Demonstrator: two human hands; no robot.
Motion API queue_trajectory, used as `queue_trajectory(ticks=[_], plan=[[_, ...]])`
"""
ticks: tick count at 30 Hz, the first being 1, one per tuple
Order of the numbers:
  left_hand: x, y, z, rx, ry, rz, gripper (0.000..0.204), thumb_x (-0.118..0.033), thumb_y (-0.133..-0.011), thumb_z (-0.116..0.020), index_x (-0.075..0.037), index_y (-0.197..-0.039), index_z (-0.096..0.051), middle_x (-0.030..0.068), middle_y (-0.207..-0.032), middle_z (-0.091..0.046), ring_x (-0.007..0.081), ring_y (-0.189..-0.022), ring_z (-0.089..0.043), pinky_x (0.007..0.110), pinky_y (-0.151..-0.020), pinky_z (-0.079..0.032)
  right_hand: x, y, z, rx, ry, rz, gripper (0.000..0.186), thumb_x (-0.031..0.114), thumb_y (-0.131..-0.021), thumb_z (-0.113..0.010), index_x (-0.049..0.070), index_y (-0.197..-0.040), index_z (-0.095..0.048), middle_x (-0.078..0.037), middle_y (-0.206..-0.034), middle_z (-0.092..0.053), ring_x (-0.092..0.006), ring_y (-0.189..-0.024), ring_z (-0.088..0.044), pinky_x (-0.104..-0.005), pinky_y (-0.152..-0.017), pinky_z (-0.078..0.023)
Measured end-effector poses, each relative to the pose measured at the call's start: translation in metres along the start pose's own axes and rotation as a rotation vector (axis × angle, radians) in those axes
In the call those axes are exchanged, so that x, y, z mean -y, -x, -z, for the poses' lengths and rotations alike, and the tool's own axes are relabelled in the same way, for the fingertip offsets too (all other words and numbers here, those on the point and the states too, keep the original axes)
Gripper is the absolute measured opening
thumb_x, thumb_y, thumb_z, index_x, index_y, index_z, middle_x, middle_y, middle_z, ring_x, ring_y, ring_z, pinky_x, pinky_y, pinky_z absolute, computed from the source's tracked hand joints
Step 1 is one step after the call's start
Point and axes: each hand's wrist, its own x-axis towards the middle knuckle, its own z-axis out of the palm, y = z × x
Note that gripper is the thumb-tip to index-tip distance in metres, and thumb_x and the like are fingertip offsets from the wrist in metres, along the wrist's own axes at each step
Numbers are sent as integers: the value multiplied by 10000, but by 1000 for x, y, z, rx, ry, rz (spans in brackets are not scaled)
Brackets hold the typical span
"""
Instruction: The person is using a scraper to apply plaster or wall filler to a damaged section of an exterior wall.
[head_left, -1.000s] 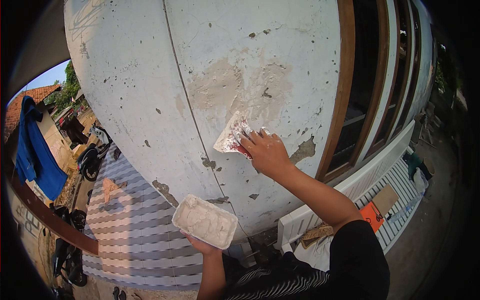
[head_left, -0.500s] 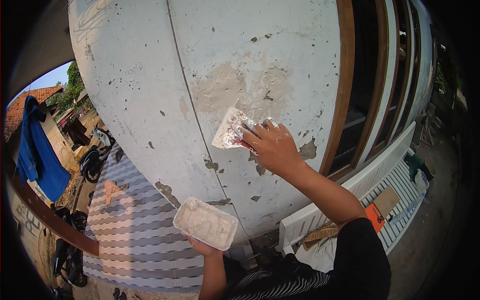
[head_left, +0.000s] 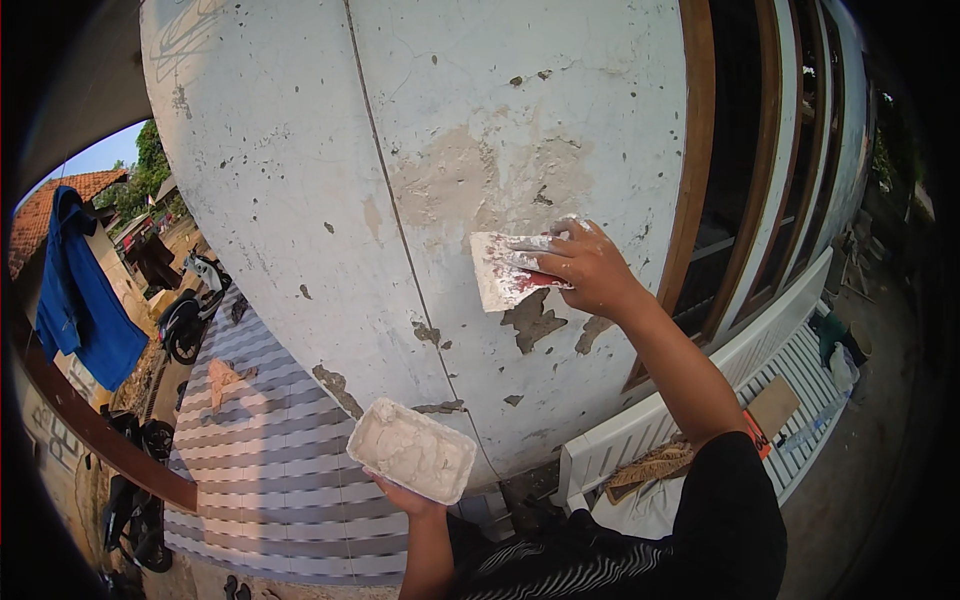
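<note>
A weathered white plaster wall with chipped spots and a patch of fresh beige filler fills the view, beside a brown wooden window frame. The person's right hand grips a flat, wide scraper blade smeared with white putty, fingers pressed along its back, holding it flat against the wall just below the patch. Lower down, the left hand cups from beneath a white rectangular tray of putty, held clear of the wall. A blue cloth hangs at far left, above parked motorbikes.
</note>
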Motion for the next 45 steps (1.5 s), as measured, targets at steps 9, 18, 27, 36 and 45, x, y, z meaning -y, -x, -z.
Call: queue_trajectory(ticks=[9, 18, 27, 36, 45], plan=[[5, -3, -6, -2, -39, -32, 711, -641, -891, -441, -212, -1452, -365, 62, -1465, -409, 350, -1304, -430, 574, -1050, -373, -34, -17, -17, -35, -262, -200, 337, -92, -623, -634, 51, -928, -618, -93, -868, -587, -340, -963, -541, -406, -791, -457], [9, -4, -6, 4, -24, -1, 717, -634, -894, -437, -208, -1462, -342, 74, -1461, -407, 355, -1299, -432, 580, -1046, -373, -43, 23, -32, 94, -306, -211, 358, -81, -677, -624, 96, -987, -626, -70, -918, -610, -312, -943, -519, -422, -817, -462], [10, -4, -11, 19, -29, 9, 725, -645, -890, -443, -205, -1459, -353, 73, -1468, -402, 359, -1296, -435, 583, -1044, -375, 1, -1, -11, -190, 36, -170, 435, -16, -649, -675, 116, -1063, -663, -76, -972, -628, -299, -1025, -581, -420, -759, -472], [9, -7, -6, 30, -3, 12, 704, -627, -902, -435, -202, -1458, -353, 72, -1465, -406, 358, -1295, -439, 575, -1045, -381, 36, 4, -60, -103, 14, -178, 457, 45, -641, -689, 137, -1088, -654, -69, -1021, -627, -303, -974, -594, -428, -736, -467], [5, -7, 0, 69, -43, -35, 702, -625, -903, -432, -206, -1460, -351, 71, -1477, -394, 358, -1312, -424, 584, -1049, -370, 25, 16, -31, -128, 18, -174, 440, 46, -650, -678, 141, -1079, -665, -47, -966, -630, -286, -957, -595, -404, -720, -469]])
